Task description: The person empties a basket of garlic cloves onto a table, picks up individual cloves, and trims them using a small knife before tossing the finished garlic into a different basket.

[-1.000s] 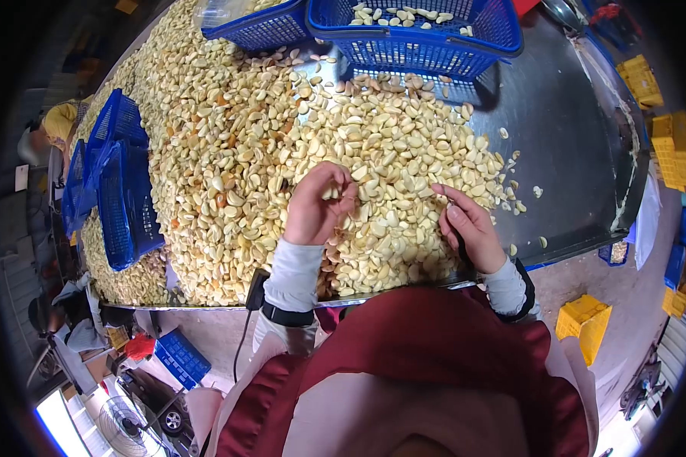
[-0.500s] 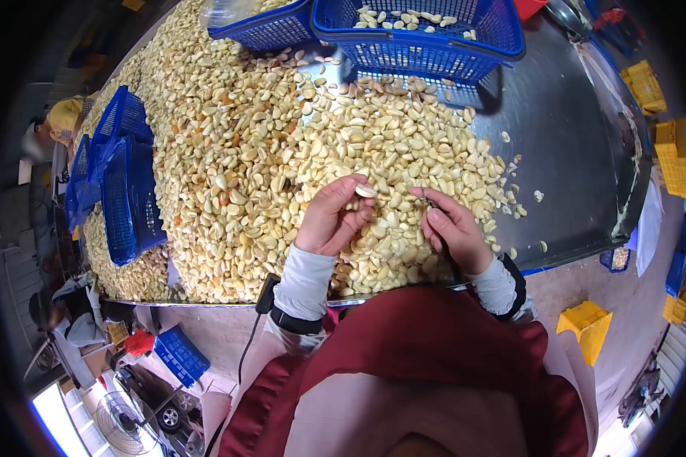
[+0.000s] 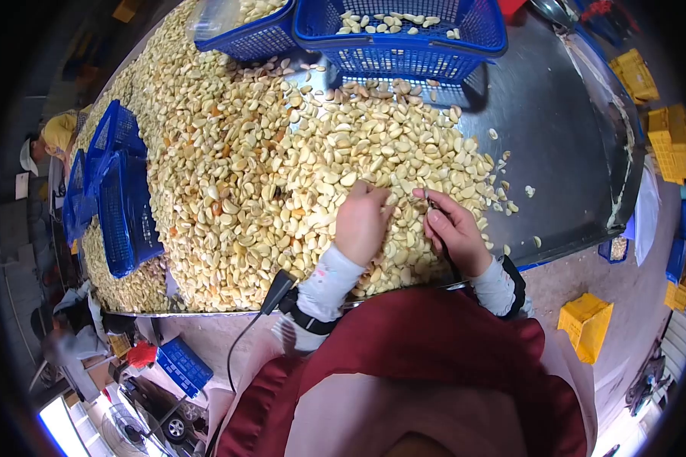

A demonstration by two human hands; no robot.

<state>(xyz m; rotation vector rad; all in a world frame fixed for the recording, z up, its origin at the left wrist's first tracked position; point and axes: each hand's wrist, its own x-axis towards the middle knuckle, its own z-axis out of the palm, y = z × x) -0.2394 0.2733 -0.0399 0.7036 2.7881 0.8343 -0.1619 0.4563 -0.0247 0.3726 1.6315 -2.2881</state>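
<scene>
A wide heap of pale, kidney-shaped kernels (image 3: 305, 160) covers the metal table. My left hand (image 3: 362, 225) is turned back-up over the heap, its fingers bent down among the kernels. Whatever those fingertips hold is hidden beneath the hand. To its right, my right hand (image 3: 459, 234) is closed around a slim small knife (image 3: 451, 255) with a dark handle. Its short metal tip shows by the thumb and forefinger, and the rest of the blade is hard to make out. Kernels lie between the two hands.
A blue basket (image 3: 404, 57) with some kernels stands at the back, beside another blue basket (image 3: 255, 39). More blue baskets (image 3: 126, 213) rest on the heap at left. A yellow crate (image 3: 585, 326) is on the floor at right. Another person (image 3: 57, 137) is at far left.
My left hand, which held one kernel palm-up, has turned over and moved right and down onto the heap. That kernel is out of sight. My right hand stays almost still with the knife.
</scene>
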